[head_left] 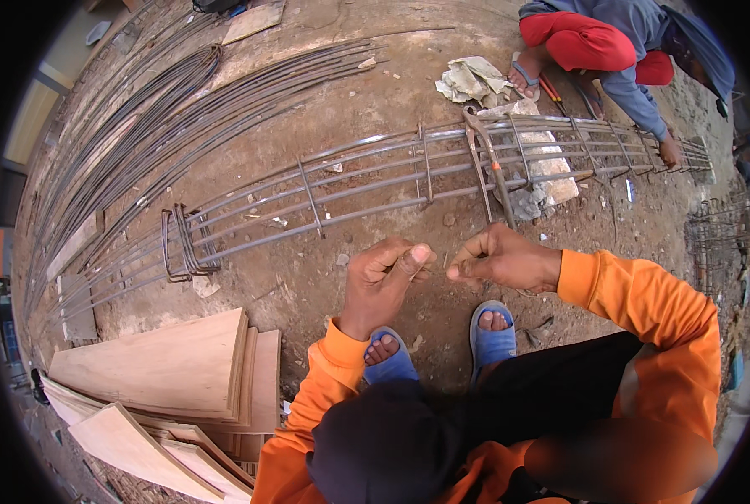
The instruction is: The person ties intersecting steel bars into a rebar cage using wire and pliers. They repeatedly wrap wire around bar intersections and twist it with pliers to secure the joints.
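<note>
My left hand point(383, 281) and my right hand point(501, 259) are raised close together in front of me, each pinching an end of a thin piece of tie wire point(440, 267) that is barely visible between the fingertips. Both arms wear orange sleeves. I squat with my feet in blue sandals point(492, 336) on the dirt. Just beyond my hands lies a long rebar cage point(375, 185) of parallel bars and stirrups, resting across the ground. A pincer tool point(488, 160) lies on the cage.
A person in red trousers and a grey top point(610, 42) squats at the cage's far right end, a hand on it. Loose rebar bundles point(165, 109) lie at the left. Plywood boards point(165, 370) are stacked at the lower left. Crumpled paper point(471, 80) and a stone block point(547, 168) sit near the cage.
</note>
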The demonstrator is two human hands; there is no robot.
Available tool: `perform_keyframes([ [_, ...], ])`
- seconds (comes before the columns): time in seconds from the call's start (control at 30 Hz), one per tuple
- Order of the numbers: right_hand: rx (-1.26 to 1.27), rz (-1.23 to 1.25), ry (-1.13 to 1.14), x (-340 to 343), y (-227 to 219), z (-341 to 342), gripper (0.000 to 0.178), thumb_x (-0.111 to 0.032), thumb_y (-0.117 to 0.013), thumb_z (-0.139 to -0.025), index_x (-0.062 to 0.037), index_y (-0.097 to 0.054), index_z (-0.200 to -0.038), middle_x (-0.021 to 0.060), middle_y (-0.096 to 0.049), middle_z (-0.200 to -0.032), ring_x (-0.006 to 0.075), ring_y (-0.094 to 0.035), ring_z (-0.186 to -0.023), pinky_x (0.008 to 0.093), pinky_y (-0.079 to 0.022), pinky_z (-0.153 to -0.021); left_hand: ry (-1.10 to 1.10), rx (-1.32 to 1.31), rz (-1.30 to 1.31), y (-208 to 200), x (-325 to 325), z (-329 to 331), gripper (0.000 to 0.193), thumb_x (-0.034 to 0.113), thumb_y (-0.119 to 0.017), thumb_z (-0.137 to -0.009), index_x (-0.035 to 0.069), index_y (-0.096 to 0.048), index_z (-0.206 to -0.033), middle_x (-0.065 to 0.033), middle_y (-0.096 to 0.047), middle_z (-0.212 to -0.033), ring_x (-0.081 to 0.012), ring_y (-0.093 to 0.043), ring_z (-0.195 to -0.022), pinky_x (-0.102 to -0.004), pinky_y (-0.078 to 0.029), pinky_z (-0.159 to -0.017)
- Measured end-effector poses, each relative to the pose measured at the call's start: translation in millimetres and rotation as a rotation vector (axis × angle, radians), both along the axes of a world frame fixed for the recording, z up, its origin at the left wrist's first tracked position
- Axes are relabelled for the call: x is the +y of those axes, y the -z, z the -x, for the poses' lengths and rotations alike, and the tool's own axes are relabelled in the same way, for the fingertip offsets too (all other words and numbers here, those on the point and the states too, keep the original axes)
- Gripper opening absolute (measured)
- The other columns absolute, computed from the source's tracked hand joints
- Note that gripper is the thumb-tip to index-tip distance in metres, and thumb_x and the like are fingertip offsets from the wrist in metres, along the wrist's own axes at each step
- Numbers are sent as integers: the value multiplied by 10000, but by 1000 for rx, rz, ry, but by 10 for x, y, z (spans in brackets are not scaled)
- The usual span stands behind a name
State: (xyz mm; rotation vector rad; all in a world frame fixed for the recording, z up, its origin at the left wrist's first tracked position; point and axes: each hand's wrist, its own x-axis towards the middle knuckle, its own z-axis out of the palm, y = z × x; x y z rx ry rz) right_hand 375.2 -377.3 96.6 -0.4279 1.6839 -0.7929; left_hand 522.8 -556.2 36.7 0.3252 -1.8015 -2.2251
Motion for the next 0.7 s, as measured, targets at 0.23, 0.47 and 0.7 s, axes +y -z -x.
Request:
perform_keyframes([
  [0.23, 1170, 786, -252, 14, -245, 94, 152, -150, -798, -832, -30, -758, -918, 85, -590, -723, 264, -565, -679, 370, -493, -653, -132, -200, -755, -310, 25, 228, 307, 307, -667, -993, 14, -727, -922, -73, -695, -786, -161, -657, -665, -283, -543, -620],
  [0.47, 1138, 274, -285, 531, -17, 576, 232, -231, -746, -881, -24, -741, -986, 108, -655, -831, 320, -676, -806, 445, -536, -706, -352, -86, -144, -507, -416, 116, 338, 315, -669, -995, -8, -738, -920, -71, -700, -779, -144, -652, -652, -285, -538, -610],
  [0.7, 1280, -4, 92, 255, 578, 351, 948, -353, -802, -818, -76, -283, -1561, 288, -426, -1367, 444, -635, -1051, 474, -577, -783, -213, -160, 258, -905, -506, 402, 364, 325, -666, -1001, -28, -747, -964, -75, -698, -764, -127, -645, -631, -257, -536, -583],
])
